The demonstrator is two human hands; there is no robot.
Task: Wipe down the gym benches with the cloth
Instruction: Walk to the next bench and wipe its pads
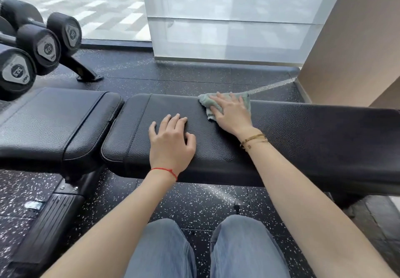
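Black padded bench [303, 130] spans view crosswise, over speckled rubber floor [194, 204]. Second bench pad [54, 122] just left of it. Dumbbell rack [39, 46] beyond that pad, far left. Left hand [171, 139] flat on bench, fingers relaxed. Right hand [232, 113] presses green cloth [211, 104] on bench's far edge, fingers spread.

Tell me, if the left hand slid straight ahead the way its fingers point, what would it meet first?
Probably nothing on the pad. The left hand lies flat on the bench, fingers pointing to its far edge; beyond is speckled floor. The cloth sits off to the right under the right hand.
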